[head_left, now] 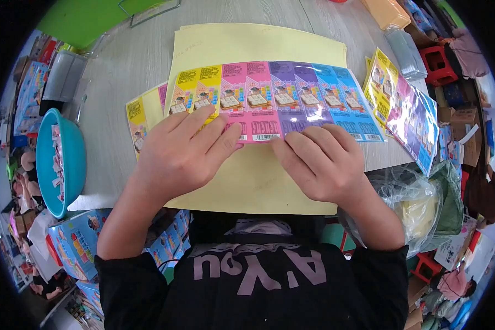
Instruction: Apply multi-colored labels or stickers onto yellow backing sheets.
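A glossy sheet of printed labels [286, 99], banded yellow, pink, purple and blue, lies across a large pale yellow sheet of paper [258, 181] on the table. My left hand [184, 148] is at its lower left edge, with the index finger and thumb pinching the pink part and the other fingers resting over the yellow part. Along the lower edge, my right hand [322, 162] has its fingers curled at the purple part, closed on the border. Part of another label sheet [140, 118] shows from beneath on the left.
More label sheets [404, 110] lie on the table's right side, beside a clear plastic box [406, 55]. At the left edge stands a turquoise basin [74, 165] holding small wrapped pieces. A clear plastic bag [418, 203] sits by my right forearm, and a blue printed box [74, 245] is below the basin.
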